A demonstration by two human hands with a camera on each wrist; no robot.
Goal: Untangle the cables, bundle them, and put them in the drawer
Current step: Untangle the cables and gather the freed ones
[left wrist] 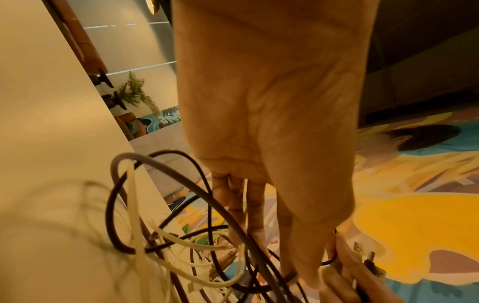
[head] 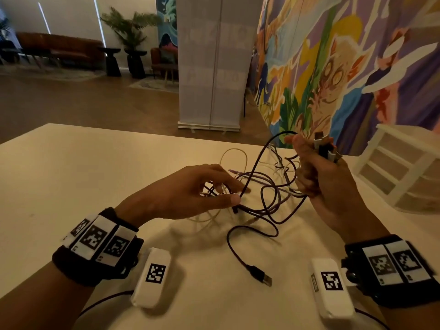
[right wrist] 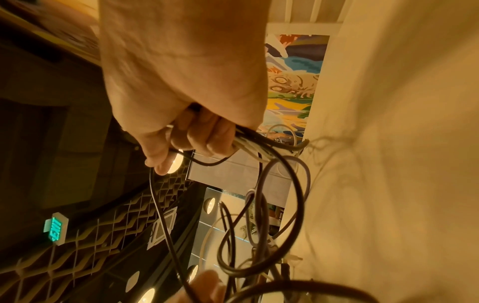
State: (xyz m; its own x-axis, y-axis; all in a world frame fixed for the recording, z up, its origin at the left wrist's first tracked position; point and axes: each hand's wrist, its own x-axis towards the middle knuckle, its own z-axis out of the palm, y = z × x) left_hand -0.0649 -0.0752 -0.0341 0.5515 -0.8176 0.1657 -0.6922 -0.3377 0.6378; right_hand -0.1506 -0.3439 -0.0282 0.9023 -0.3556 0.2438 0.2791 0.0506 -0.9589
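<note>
A tangle of dark, purple and white cables (head: pixel 264 194) lies on the cream table (head: pixel 95 177). My right hand (head: pixel 309 167) is raised over it and grips a bunch of cable ends, whose plugs (head: pixel 325 148) stick up above the fist. The right wrist view shows this hand (right wrist: pixel 197 141) curled round the strands (right wrist: pixel 259 147). My left hand (head: pixel 239 194) reaches into the tangle and pinches a dark cable (head: pixel 252 167) between thumb and forefinger. One dark cable ends in a USB plug (head: pixel 264 278) near me. The white drawer unit (head: pixel 404 172) stands at the right, drawers closed.
Beyond the table's far edge (head: pixel 142 133) stands a white roll-up banner (head: pixel 212 67) on a brown floor. A painted mural wall (head: pixel 345 67) rises behind the drawer unit. The left part of the table shows bare cream surface.
</note>
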